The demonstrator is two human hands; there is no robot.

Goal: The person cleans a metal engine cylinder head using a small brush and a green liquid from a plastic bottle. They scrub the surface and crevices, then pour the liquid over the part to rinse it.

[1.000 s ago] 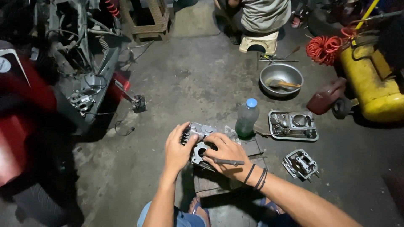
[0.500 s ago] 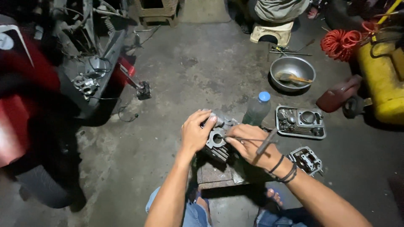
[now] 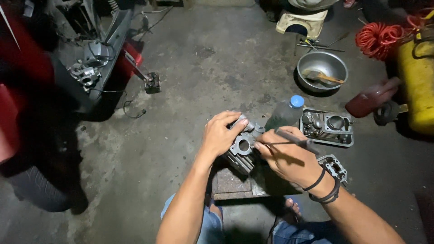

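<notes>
The left hand (image 3: 220, 134) hides much of the finned grey metal cylinder (image 3: 242, 149), its grip closed on it above a block (image 3: 235, 183). The right hand (image 3: 289, 158) pinches a thin tool (image 3: 289, 138), tip blurred.

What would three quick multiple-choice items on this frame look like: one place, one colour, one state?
1. Where does the metal bowl sit?
A. on the floor beyond the bottle
B. on the wooden block
C. in the left hand

2. What colour is the plastic bottle cap?
A. red
B. blue
C. yellow

3. What is the left hand doing?
A. hanging free
B. gripping the finned engine cylinder
C. holding the bottle

Answers: 1 A, it lies on concrete, far side. 2 B, cap shows blue. 3 B, fingers wrap the cylinder while the right hand holds a thin tool.
</notes>
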